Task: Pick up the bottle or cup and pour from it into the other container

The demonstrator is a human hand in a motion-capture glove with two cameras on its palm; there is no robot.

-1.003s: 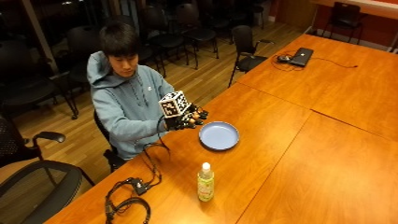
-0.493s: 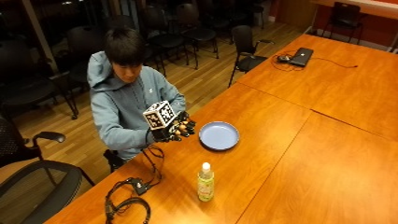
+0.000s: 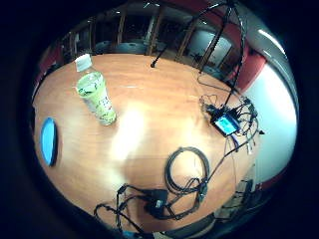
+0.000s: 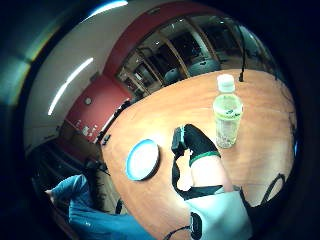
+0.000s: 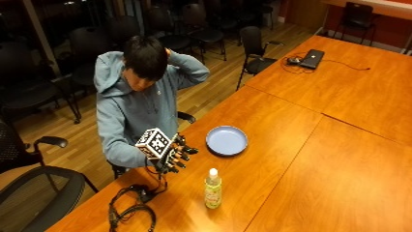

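Orange-brown polished wood makes up the long surface on which everything stands. In the outside view, a small clear plastic bottle of pale green liquid with a white cap is seen upright in the lower middle of the frame, cap on as far as can be told. A shallow round light-blue plate lies flat above it, near the frame's centre, well apart from the bottle. The black-gloved right hand is held above the surface's near edge, left of the bottle and apart from it; its fingers are spread and slightly bent, and nothing is held in them. From the thumb-side palm view, a gloved fingertip is seen against the wood with the bottle beyond it and the plate to one side, which fits a hand pointed towards the bottle but not in contact. A coil of black cable lies at the lower left of the outside view.

By this evidence the task is judged to be at its very start: nothing is grasped, lifted or poured. The reach, the grasp on the bottle, the carry to the plate and the pour are all left to be done.
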